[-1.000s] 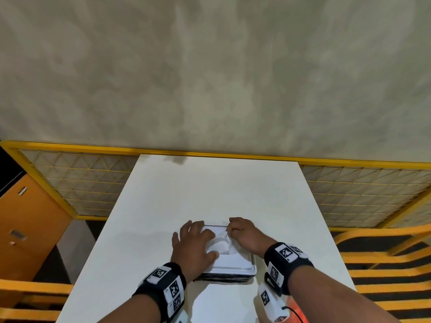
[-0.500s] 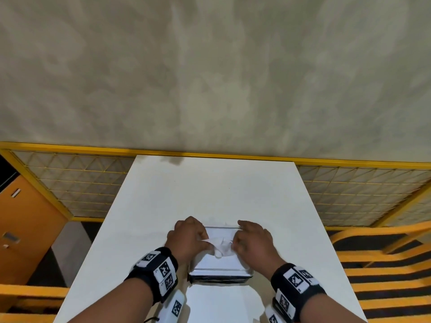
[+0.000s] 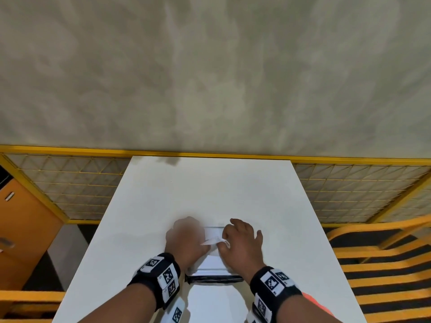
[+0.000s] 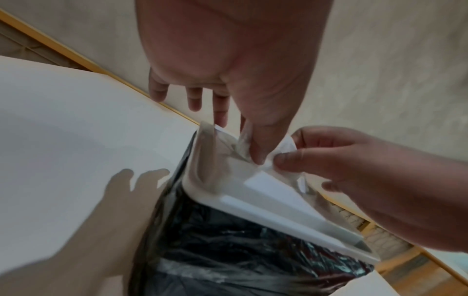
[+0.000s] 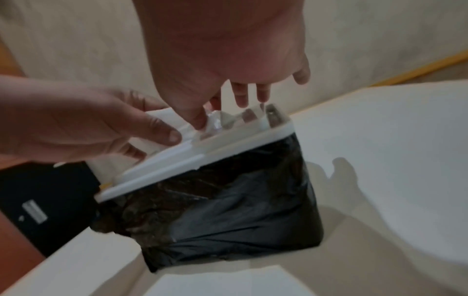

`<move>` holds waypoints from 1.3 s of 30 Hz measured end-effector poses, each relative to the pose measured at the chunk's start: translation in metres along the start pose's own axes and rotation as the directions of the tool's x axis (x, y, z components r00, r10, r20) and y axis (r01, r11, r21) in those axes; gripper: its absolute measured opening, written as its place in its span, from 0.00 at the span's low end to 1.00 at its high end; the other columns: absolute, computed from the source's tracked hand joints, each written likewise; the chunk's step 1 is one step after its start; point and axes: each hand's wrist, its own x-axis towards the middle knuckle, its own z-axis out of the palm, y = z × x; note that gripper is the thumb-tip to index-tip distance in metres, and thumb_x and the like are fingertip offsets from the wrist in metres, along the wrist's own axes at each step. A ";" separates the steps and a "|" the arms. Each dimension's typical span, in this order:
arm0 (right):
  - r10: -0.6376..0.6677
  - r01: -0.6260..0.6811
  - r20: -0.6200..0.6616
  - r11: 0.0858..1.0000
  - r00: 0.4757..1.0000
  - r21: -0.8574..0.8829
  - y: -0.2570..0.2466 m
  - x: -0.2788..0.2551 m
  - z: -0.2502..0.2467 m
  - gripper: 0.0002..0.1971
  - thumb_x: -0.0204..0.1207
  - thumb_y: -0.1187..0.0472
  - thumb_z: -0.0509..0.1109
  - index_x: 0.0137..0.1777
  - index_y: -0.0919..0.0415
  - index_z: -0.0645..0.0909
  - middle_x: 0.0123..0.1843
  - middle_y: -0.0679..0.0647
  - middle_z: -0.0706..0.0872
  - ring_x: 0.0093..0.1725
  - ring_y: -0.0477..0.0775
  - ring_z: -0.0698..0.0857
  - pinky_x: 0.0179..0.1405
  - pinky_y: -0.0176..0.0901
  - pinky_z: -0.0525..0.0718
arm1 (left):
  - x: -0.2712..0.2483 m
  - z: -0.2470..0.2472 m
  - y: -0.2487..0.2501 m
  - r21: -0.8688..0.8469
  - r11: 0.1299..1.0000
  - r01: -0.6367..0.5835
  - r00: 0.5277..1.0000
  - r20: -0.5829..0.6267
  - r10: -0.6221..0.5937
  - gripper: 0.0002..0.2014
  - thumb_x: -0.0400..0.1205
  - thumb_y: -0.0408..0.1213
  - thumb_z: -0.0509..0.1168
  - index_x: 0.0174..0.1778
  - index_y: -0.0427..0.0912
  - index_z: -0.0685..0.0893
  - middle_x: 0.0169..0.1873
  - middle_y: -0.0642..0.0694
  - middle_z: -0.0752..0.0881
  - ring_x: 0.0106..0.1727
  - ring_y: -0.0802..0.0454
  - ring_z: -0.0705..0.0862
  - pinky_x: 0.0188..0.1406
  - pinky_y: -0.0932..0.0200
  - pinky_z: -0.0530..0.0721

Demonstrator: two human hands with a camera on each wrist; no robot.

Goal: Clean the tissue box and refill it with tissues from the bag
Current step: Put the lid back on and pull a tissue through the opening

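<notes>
The tissue box (image 3: 212, 264) stands near the front edge of the table, with a white lid (image 4: 278, 202) and black sides wrapped in shiny film (image 5: 228, 210). A white tissue (image 3: 213, 240) sticks up from the slot in the lid. My left hand (image 3: 205, 244) pinches it between thumb and forefinger from the left, its other fingers straight (image 4: 193, 100). My right hand (image 3: 222, 241) pinches the same tissue (image 4: 268, 166) from the right. The tissue (image 5: 211, 123) stretches between both hands just above the lid. The inside of the box is hidden.
The white table (image 3: 210, 194) runs back to a yellow-framed mesh fence (image 3: 81, 183) under a beige wall. An orange cabinet (image 3: 21, 229) stands at the left. Yellow and black striped seats (image 3: 384, 264) stand at the right.
My left hand has left the lid's left side and come to the slot. Both hands now pinch the tissue, which is pulled up and stretched between them.
</notes>
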 end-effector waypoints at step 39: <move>-0.290 0.293 0.089 0.956 0.953 -0.029 0.002 0.019 -0.024 0.10 0.80 0.58 0.60 0.54 0.50 0.83 0.46 0.50 0.87 0.49 0.58 0.83 0.45 0.49 0.76 | 0.001 0.016 0.006 -0.114 0.993 0.042 0.990 -0.128 -0.057 0.20 0.70 0.66 0.72 0.44 0.56 0.77 0.60 0.61 0.75 0.70 0.49 0.71 0.71 0.36 0.69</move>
